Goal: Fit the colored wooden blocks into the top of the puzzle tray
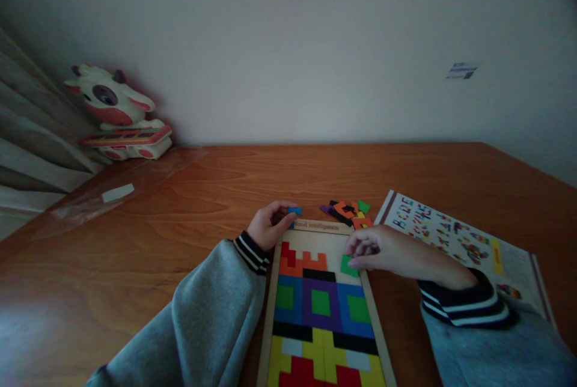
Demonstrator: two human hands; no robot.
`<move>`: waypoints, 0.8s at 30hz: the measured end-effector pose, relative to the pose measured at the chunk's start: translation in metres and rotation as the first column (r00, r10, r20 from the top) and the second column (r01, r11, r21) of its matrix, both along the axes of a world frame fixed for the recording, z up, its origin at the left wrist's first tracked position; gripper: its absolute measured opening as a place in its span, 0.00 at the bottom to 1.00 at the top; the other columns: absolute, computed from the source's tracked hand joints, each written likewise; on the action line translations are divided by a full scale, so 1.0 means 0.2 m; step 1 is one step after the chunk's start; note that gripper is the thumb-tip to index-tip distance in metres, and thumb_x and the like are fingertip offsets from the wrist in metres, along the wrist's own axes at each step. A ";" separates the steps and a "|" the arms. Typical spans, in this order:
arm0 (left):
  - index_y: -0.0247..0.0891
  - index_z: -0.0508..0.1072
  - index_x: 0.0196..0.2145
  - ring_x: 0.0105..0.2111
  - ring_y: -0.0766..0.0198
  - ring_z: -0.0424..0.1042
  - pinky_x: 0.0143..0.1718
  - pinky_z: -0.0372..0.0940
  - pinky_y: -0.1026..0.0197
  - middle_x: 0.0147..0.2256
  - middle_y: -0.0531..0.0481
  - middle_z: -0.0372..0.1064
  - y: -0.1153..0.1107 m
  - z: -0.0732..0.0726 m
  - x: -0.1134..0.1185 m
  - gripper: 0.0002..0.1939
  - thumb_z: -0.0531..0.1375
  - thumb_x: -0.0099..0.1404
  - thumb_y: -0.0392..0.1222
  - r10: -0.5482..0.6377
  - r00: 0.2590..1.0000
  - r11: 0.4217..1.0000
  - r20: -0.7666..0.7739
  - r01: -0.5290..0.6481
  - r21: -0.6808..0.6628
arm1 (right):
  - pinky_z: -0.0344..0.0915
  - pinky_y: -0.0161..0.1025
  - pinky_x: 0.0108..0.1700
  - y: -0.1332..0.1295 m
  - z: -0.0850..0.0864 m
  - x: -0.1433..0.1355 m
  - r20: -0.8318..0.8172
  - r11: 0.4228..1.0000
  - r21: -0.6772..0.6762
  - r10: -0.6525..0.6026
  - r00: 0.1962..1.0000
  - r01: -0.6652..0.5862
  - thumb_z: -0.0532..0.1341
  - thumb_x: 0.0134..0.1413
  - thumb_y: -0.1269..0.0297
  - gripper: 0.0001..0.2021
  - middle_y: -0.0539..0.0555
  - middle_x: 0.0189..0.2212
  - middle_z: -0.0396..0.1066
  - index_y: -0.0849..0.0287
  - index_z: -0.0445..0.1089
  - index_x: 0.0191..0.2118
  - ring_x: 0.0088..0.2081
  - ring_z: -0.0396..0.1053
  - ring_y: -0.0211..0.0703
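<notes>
Blue shows at the left hand (269, 226), whose thumb and fingers pinch a blue piece (294, 211) by the board's (322, 227) 11 o'clock corner. At the board's 1 o'clock, the right hand (369, 246) curls half closed, thumb and fingers on a green piece (347, 265); dim light leaves it unclear whether that piece rests on the board or is lifted off it. A slip of the right thumb could skid it into the orange piece (314, 261) towards 9 o'clock and nudge that askew. The left pinch is narrow, so loosening it might drop the blue piece off the board's edge. Just past 12 o'clock lies a loose pile (346, 213); a brushing knuckle could scatter it across the table (202, 195). Towards 3 o'clock, a dragging cuff (466, 304) could shift the booklet (451, 232).
</notes>
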State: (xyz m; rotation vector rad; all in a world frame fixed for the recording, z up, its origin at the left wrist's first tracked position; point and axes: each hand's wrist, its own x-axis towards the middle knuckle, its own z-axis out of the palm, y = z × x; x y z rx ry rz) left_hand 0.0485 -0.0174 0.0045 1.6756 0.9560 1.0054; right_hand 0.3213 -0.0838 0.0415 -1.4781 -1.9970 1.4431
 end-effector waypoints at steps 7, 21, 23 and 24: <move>0.32 0.71 0.44 0.31 0.65 0.71 0.34 0.65 0.63 0.35 0.45 0.73 0.01 -0.01 -0.01 0.18 0.61 0.61 0.48 -0.020 1.000 1.000 0.019 0.020 -0.017 | 0.61 0.33 0.26 -0.01 -0.01 -0.06 0.085 0.997 0.070 0.027 0.996 -0.033 0.67 0.47 0.57 0.08 0.50 0.24 0.73 0.54 0.76 0.33 0.27 0.68 0.40; 0.32 0.72 0.44 0.31 0.65 0.70 0.34 0.65 0.63 0.34 0.46 0.73 0.01 -0.01 -0.01 0.19 0.62 0.61 0.49 -0.015 1.000 1.000 0.012 0.015 -0.018 | 0.58 0.34 0.31 0.00 0.03 -0.01 0.230 0.992 0.057 0.092 0.969 -0.108 0.68 0.44 0.58 0.11 0.49 0.26 0.66 0.56 0.76 0.35 0.31 0.64 0.40; 0.32 0.72 0.43 0.31 0.65 0.71 0.34 0.65 0.63 0.34 0.45 0.73 0.01 -0.01 -0.01 0.19 0.62 0.60 0.50 -0.010 1.000 1.000 0.013 0.010 -0.022 | 0.59 0.34 0.31 -0.01 0.04 0.00 0.217 0.991 0.060 0.107 0.970 -0.122 0.68 0.45 0.57 0.11 0.49 0.27 0.67 0.56 0.76 0.34 0.31 0.64 0.40; 0.32 0.72 0.43 0.31 0.65 0.71 0.34 0.65 0.63 0.34 0.45 0.73 0.01 -0.01 0.00 0.20 0.62 0.60 0.50 -0.008 1.000 1.000 0.015 0.008 -0.023 | 0.59 0.34 0.31 -0.01 0.04 0.00 0.207 0.990 0.056 0.114 0.972 -0.128 0.68 0.45 0.55 0.11 0.50 0.27 0.67 0.56 0.76 0.34 0.31 0.64 0.40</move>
